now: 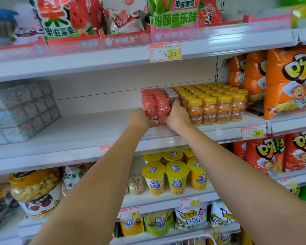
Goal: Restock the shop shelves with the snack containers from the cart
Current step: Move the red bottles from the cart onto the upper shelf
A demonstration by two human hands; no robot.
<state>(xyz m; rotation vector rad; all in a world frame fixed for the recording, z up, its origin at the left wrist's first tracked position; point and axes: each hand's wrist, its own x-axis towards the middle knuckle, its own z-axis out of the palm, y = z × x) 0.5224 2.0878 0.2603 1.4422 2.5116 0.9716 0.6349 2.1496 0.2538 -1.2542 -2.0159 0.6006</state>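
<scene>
Upright red-lidded bottle pack [155, 105] on middle shelf [78, 131], just left of yellow-lidded bottles [214, 105].

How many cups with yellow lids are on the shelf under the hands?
6 cups: three in the front row, three right behind them. More may be hidden farther back.

One camera on the person's head faces the long white metal shelf [81, 131] up close, perhaps tipped slightly down.

Left hand [140, 119] hides its own fingers against the bottle pack [155, 103].
</scene>
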